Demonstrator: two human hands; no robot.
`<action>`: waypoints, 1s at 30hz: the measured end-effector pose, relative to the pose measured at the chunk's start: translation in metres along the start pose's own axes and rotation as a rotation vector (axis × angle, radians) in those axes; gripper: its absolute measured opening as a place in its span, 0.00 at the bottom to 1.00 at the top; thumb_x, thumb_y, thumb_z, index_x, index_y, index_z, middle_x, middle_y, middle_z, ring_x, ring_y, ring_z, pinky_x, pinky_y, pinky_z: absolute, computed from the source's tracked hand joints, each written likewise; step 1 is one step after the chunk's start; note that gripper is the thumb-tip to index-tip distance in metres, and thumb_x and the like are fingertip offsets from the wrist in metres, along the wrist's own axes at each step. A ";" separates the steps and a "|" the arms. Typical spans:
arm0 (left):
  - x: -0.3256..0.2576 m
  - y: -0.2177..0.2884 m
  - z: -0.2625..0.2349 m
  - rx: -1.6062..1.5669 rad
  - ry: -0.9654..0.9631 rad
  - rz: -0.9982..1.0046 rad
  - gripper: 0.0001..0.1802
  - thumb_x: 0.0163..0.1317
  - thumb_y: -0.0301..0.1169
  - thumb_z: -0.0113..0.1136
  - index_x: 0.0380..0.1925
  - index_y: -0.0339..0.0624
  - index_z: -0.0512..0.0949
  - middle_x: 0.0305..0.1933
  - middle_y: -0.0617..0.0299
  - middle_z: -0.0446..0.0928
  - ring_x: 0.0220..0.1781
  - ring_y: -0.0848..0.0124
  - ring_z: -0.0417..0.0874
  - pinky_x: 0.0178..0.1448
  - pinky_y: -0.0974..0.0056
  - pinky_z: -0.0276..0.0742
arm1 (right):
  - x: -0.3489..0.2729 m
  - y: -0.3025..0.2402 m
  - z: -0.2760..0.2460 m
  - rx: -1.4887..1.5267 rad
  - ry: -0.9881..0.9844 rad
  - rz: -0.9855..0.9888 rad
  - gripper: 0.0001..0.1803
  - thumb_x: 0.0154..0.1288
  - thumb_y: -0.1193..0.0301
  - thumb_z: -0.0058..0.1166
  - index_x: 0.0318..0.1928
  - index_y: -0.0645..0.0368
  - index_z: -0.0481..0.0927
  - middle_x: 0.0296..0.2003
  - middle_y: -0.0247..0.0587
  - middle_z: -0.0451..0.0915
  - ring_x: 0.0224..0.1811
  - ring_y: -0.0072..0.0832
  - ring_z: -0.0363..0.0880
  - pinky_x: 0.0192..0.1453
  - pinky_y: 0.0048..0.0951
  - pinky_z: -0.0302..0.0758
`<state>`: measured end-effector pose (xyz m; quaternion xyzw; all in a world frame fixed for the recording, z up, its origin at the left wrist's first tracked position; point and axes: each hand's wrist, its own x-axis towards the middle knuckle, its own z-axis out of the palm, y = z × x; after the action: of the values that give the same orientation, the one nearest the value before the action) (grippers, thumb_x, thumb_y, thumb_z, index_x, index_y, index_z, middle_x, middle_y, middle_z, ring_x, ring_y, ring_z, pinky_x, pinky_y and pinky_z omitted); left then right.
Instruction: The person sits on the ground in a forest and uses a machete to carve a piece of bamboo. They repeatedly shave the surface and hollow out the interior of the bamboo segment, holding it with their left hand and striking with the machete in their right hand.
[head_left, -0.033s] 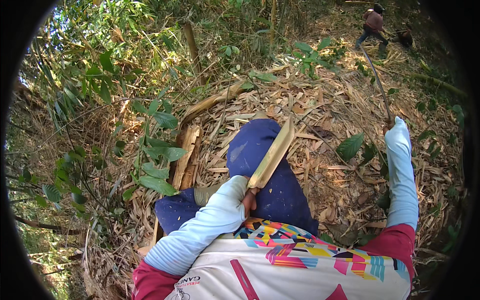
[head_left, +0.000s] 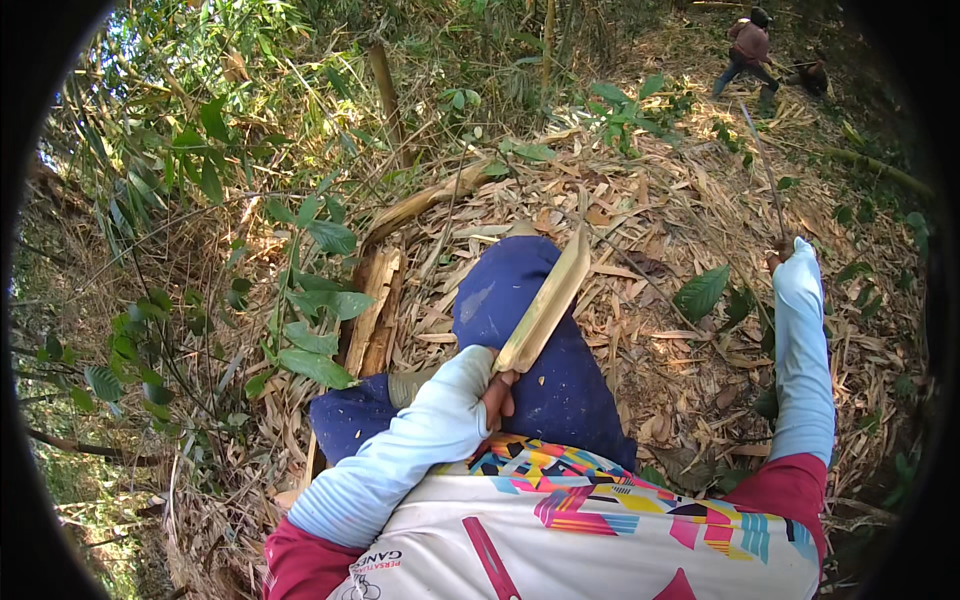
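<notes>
Over the blue-trousered lap in the head view, the left hand [head_left: 497, 397] gripped a pale bamboo strip [head_left: 545, 305], fingers curled round its near end; it slanted up-right. Far right, the right hand [head_left: 783, 251] closed on a thin stem [head_left: 765, 170], grip unclear.

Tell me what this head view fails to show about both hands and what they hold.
- Left hand: mostly covered by its pale sleeve; its hold on the flat bamboo strip shows only partly.
- Right hand: small, near the rim, sleeve-covered.
- Thin stalk it holds: top end lost in litter.
</notes>
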<state>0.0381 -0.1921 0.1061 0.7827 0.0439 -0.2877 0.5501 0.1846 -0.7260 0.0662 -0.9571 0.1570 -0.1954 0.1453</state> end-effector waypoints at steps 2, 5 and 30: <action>0.005 -0.010 -0.003 -0.126 -0.008 0.082 0.10 0.76 0.35 0.47 0.47 0.41 0.71 0.28 0.64 0.76 0.24 0.78 0.74 0.29 0.71 0.71 | -0.024 0.011 0.036 0.417 0.023 -0.037 0.17 0.60 0.65 0.69 0.44 0.60 0.78 0.24 0.34 0.77 0.25 0.22 0.74 0.30 0.29 0.71; 0.002 -0.004 -0.006 -0.258 0.057 0.117 0.16 0.77 0.35 0.46 0.57 0.40 0.69 0.30 0.67 0.76 0.24 0.80 0.72 0.30 0.72 0.72 | -0.095 -0.103 0.007 0.753 -0.232 0.108 0.18 0.63 0.62 0.66 0.47 0.59 0.75 0.23 0.28 0.74 0.21 0.16 0.70 0.24 0.20 0.65; 0.009 -0.016 -0.027 -0.203 0.318 0.363 0.29 0.71 0.31 0.55 0.67 0.33 0.59 0.38 0.61 0.75 0.37 0.74 0.74 0.43 0.69 0.72 | -0.224 -0.179 -0.005 0.516 -0.767 -0.490 0.31 0.61 0.71 0.65 0.66 0.50 0.74 0.38 0.47 0.81 0.37 0.36 0.82 0.43 0.33 0.77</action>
<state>0.0504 -0.1640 0.0946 0.7540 0.0172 -0.0519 0.6546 0.0301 -0.4848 0.0580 -0.9016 -0.1895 0.1088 0.3733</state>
